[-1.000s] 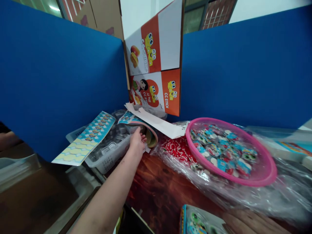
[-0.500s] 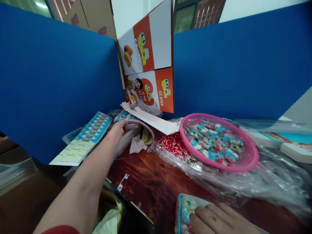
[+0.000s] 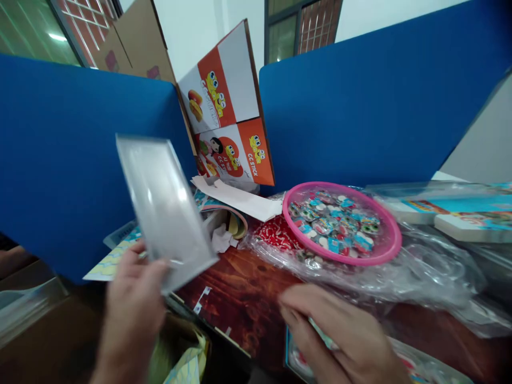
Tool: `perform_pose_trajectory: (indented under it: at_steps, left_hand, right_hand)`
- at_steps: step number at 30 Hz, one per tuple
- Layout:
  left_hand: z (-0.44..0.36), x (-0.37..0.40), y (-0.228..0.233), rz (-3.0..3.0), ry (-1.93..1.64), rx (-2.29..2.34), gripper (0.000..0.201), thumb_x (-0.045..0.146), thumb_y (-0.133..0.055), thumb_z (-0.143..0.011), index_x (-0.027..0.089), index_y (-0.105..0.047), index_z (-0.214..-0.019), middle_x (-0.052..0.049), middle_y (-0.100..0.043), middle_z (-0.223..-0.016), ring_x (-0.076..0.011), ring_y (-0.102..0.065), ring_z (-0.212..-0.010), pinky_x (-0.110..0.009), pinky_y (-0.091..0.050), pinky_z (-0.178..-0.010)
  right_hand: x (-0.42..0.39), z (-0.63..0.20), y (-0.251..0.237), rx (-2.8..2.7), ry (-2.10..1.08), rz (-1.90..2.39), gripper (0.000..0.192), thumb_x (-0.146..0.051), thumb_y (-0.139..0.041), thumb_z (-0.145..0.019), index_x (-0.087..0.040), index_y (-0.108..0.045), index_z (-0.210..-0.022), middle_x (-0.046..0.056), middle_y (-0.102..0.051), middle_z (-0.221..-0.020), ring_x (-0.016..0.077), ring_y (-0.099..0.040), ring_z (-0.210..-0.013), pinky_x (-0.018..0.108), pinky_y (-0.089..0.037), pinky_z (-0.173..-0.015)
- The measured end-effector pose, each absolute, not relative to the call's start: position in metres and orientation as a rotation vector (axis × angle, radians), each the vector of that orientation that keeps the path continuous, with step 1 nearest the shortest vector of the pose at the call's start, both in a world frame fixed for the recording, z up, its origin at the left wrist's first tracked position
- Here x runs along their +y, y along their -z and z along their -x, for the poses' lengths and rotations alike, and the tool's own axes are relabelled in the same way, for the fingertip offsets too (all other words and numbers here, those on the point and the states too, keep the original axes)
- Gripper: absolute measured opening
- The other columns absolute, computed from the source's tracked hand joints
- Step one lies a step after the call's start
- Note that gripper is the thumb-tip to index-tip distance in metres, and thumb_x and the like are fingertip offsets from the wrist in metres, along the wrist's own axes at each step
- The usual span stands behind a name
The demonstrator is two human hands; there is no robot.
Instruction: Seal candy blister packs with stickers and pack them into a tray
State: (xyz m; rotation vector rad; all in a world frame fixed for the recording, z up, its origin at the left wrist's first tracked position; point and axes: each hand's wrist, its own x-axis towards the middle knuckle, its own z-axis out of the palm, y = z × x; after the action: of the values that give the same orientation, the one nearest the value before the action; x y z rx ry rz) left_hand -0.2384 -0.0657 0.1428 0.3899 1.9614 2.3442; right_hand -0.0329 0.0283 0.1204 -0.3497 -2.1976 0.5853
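A clear plastic tray (image 3: 164,197), long and shallow, is tilted up in my left hand (image 3: 134,298), which grips its lower edge between thumb and fingers. The hand is somewhat blurred. My right hand (image 3: 340,333) is above a clear box of candies (image 3: 298,360) at the table's front edge. Its thumb and fingers are pinched together; whatever they may hold is hidden. The hand covers much of that box. Beyond it, a pink basket (image 3: 396,245) holds many small wrapped candies.
Red patterned packets (image 3: 278,234) and clear plastic wrap (image 3: 432,266) surround the basket. White strips of card (image 3: 240,197) lie across a roll of printed sheets. Blue partitions (image 3: 360,117) and a carton (image 3: 244,144) stand behind. An open box (image 3: 180,330) is below the table edge. Another person's hand (image 3: 16,260) shows far left.
My left hand has drawn back from the pile by the partition and now holds up the clear tray. My right hand has lifted off the candy box and its fingers have pinched together.
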Motion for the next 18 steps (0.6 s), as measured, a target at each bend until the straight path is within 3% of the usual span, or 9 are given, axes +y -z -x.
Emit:
perform_pose_trajectory:
  at_steps: [3,6,9,15,18]
  left_hand:
    - [0.177,-0.049,-0.101,-0.902,-2.150,1.888,0.039,0.022,-0.059,-0.069,0.023,-0.050,-0.107,-0.004,-0.064,-0.098,-0.0195,-0.062,-0.087,-0.029,-0.051,-0.074]
    - [0.145,-0.028,-0.084,-1.103,-1.984,1.597,0.025,0.026,-0.051,-0.078,0.025,-0.049,-0.103,-0.005,-0.060,-0.108,-0.0194,-0.057,-0.102,-0.031,-0.047,-0.085]
    - [0.136,-0.016,-0.090,-1.052,-1.922,1.351,0.025,0.028,-0.052,-0.079,0.025,-0.045,-0.103,-0.005,-0.059,-0.109,-0.0187,-0.056,-0.103,-0.032,-0.045,-0.088]
    - [0.134,-0.018,-0.090,-0.850,-1.869,1.254,0.044,0.030,-0.066,-0.071,0.023,-0.040,-0.106,-0.005,-0.062,-0.099,-0.0182,-0.062,-0.088,-0.028,-0.050,-0.074]
    - [0.134,-0.022,-0.083,-0.822,-1.853,1.192,0.052,0.029,-0.071,-0.066,0.023,-0.039,-0.107,-0.004,-0.063,-0.095,-0.0167,-0.062,-0.083,-0.026,-0.050,-0.071]
  right_hand:
    - [0.032,0.070,-0.141,-2.180,-0.805,0.366,0.013,-0.029,-0.051,-0.082,-0.019,-0.051,-0.091,0.001,-0.059,-0.073,0.0125,-0.054,-0.063,0.025,-0.044,-0.055]
    - [0.048,0.078,-0.143,-2.233,-0.831,0.473,0.013,-0.031,-0.049,-0.082,-0.019,-0.047,-0.082,-0.003,-0.052,-0.064,0.0099,-0.047,-0.056,0.022,-0.037,-0.051]
    - [0.063,0.066,-0.144,-2.256,-0.970,0.425,0.014,-0.029,-0.046,-0.084,-0.018,-0.047,-0.075,-0.003,-0.048,-0.063,0.0088,-0.044,-0.058,0.021,-0.036,-0.052]
    - [0.074,0.050,-0.152,-2.092,-1.737,0.444,0.012,-0.026,-0.059,-0.073,-0.015,-0.053,-0.074,-0.005,-0.049,-0.059,0.0065,-0.045,-0.052,0.019,-0.037,-0.049]
    - [0.077,0.050,-0.149,-1.981,-1.947,0.511,0.014,-0.025,-0.063,-0.069,-0.013,-0.056,-0.073,-0.004,-0.054,-0.056,0.0061,-0.049,-0.050,0.018,-0.038,-0.049]
